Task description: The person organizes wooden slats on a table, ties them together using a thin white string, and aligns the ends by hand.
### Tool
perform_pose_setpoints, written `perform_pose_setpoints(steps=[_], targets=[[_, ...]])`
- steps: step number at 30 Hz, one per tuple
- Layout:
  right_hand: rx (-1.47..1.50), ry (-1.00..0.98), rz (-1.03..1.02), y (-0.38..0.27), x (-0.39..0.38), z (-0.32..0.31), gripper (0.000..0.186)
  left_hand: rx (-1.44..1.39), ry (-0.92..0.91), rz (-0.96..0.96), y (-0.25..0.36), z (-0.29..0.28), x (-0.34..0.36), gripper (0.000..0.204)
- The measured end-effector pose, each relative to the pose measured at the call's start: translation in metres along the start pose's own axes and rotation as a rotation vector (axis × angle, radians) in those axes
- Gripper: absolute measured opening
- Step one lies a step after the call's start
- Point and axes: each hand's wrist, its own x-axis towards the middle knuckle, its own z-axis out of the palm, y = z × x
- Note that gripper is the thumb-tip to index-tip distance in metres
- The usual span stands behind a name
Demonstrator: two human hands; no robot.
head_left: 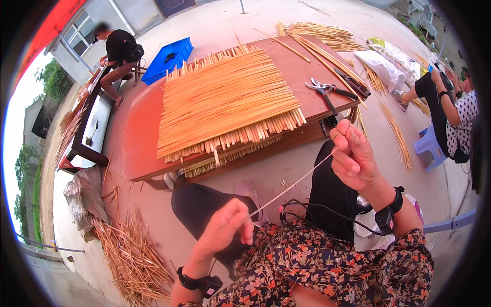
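My right hand (350, 153), raised near the table's front right corner, pinches a thin pale string (294, 184) between its fingers. The string runs taut down to my left hand (227, 227), whose curled fingers grip it above my lap. A wide mat of thin, pale wooden sticks (225, 102) lies on the reddish-brown table (138, 143) in front of me, with more sticks showing beneath the tabletop. Pruning shears (327, 89) with dark handles lie to the right of the mat, beside long loose sticks (327, 56).
A blue crate (158, 69) stands behind the table. A person (117, 56) works at a bench at left; another (450, 117) sits at right on a stool (429, 148). Loose stick piles (133, 256) lie at lower left and behind the table (327, 36). White sacks (383, 66) lie at right.
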Motion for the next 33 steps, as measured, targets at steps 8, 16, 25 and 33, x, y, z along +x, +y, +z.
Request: perform_pose_setpoints(steps=[8, 16, 25, 33], targets=[[0.097, 0.062, -0.103, 0.007, 0.018, -0.032, 0.017, -0.159, 0.26, 0.216, 0.007, -0.024, -0.051, 0.021], [-0.073, 0.254, -0.131, -0.008, 0.029, -0.043, 0.014, -0.006, 0.502, 0.019, -0.006, -0.029, -0.072, 0.013], [-0.148, 0.449, -0.246, -0.036, 0.037, -0.131, 0.011, 0.064, 0.969, 0.258, -0.03, -0.105, -0.099, 0.007], [-0.164, 0.534, -0.341, -0.081, 0.032, -0.202, 0.011, 0.183, 1.174, 0.275, -0.057, -0.154, -0.113, 0.012]])
